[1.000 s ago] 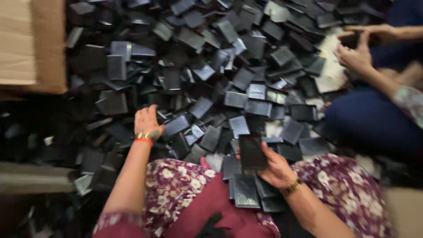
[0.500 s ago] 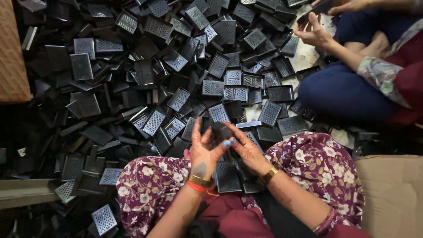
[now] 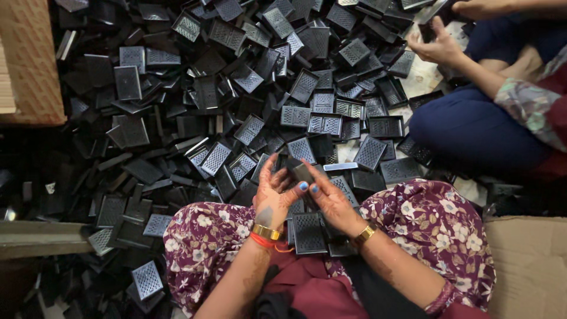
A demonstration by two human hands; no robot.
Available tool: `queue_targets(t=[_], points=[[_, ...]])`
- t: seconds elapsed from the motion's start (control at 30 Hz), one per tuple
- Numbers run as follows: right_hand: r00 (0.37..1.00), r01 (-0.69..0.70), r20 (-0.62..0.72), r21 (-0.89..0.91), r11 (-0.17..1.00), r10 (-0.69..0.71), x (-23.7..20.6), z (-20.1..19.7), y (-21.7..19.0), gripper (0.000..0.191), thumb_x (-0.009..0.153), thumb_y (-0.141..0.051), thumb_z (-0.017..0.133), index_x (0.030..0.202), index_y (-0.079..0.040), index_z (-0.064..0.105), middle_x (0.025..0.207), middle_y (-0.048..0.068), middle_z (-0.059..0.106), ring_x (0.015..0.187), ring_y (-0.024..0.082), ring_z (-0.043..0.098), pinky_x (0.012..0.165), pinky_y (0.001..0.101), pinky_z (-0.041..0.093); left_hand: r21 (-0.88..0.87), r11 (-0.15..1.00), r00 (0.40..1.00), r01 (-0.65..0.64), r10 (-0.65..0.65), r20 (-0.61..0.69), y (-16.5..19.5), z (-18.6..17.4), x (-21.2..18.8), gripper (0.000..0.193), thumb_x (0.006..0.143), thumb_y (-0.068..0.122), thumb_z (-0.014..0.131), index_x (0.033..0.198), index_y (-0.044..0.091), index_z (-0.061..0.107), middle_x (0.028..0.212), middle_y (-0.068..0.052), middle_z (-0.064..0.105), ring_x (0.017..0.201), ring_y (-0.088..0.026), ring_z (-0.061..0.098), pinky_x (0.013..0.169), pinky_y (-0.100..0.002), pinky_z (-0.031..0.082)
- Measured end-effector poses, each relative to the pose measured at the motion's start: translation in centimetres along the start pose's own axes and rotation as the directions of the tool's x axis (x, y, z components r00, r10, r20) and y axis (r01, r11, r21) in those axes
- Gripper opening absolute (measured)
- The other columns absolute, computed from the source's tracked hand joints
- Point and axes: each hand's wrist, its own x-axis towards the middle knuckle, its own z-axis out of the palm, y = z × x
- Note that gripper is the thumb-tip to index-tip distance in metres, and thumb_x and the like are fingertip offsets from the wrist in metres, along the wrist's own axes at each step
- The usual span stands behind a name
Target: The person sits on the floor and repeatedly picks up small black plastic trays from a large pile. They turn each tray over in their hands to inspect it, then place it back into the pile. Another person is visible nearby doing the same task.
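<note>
A big heap of small black rectangular grid-patterned plastic parts [image 3: 248, 100] covers the floor in front of me. Both my hands meet just above my lap. My left hand [image 3: 273, 195] and my right hand [image 3: 331, 198] together grip one black plastic part [image 3: 301, 172] between the fingers. A few more parts [image 3: 308, 231] lie stacked on my lap between my floral-clothed knees. Gold and red bangles circle my left wrist, and a gold one is on the right.
Another person sits at the upper right in dark blue trousers [image 3: 472, 127], a hand [image 3: 440, 47] working on a part. A cardboard box [image 3: 29, 59] stands at the upper left, cardboard [image 3: 528, 266] lies at the lower right, and a flat board [image 3: 41, 236] at the left.
My left hand has come back from the heap to my lap and joined my right hand on one part. The view has shifted left and down.
</note>
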Motion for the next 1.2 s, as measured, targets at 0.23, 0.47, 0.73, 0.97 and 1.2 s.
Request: queue_targets(t=[0.23,0.47,0.73,0.97,1.2], points=[[1.000,-0.006,0.002,-0.448,0.894,0.008,-0.4,0.0,-1.4,0.073,0.084,-0.013,0.071,0.151,-0.011,0.043,0.142,0.013,0.060,0.126,0.024,0.061,0.103,0.0358,0.050,-0.078,0.986,0.978,0.146,-0.156,-0.141,-0.7,-0.3,0.0,0.071,0.080,0.010,0.078,0.145,0.017,0.048,0.133,-0.009,0.057,0.114,-0.024,0.062,0.091,-0.041,0.055],[0.953,-0.303,-0.057,-0.197,0.933,0.297,0.2,-3.0,-0.8,0.056,0.087,-0.007,0.075,0.140,-0.013,0.057,0.108,0.010,0.071,0.091,0.018,0.063,0.079,0.0353,0.052,0.381,0.919,0.971,-0.104,0.011,0.239,0.4,-4.0,1.3,0.039,0.099,0.027,0.070,0.130,0.005,0.063,0.114,-0.004,0.070,0.107,-0.013,0.063,0.096,-0.029,0.051],[0.952,-0.275,-0.133,0.032,0.961,0.277,0.4,-4.1,3.2,0.034,0.099,-0.015,0.065,0.131,-0.006,0.062,0.106,0.008,0.062,0.099,0.015,0.056,0.089,0.0320,0.046,0.591,0.807,0.985,0.015,-0.115,0.131,-3.5,-6.6,2.4,0.031,0.095,0.022,0.073,0.119,0.005,0.064,0.103,-0.006,0.071,0.098,-0.014,0.065,0.088,-0.030,0.053],[0.710,-0.236,0.602,-0.285,0.929,0.364,1.3,-5.0,2.5,0.034,0.087,-0.028,0.068,0.113,-0.008,0.080,0.138,0.006,0.068,0.134,0.025,0.056,0.109,0.0428,0.042,0.418,0.783,0.730,-0.459,0.601,-0.324,1.3,-22.8,14.4,0.031,0.091,-0.004,0.069,0.118,0.006,0.058,0.105,-0.007,0.068,0.091,-0.014,0.068,0.087,-0.030,0.056],[0.601,-0.208,0.742,-0.213,0.955,0.296,2.5,-2.9,2.9,0.035,0.090,-0.034,0.074,0.109,-0.006,0.084,0.128,0.011,0.079,0.137,0.029,0.058,0.117,0.0469,0.040,0.467,0.624,0.052,0.626,0.564,-0.824,5.9,-33.6,15.7,0.050,0.076,0.011,0.074,0.124,0.015,0.059,0.127,-0.015,0.063,0.114,-0.041,0.060,0.093,-0.050,0.051]])
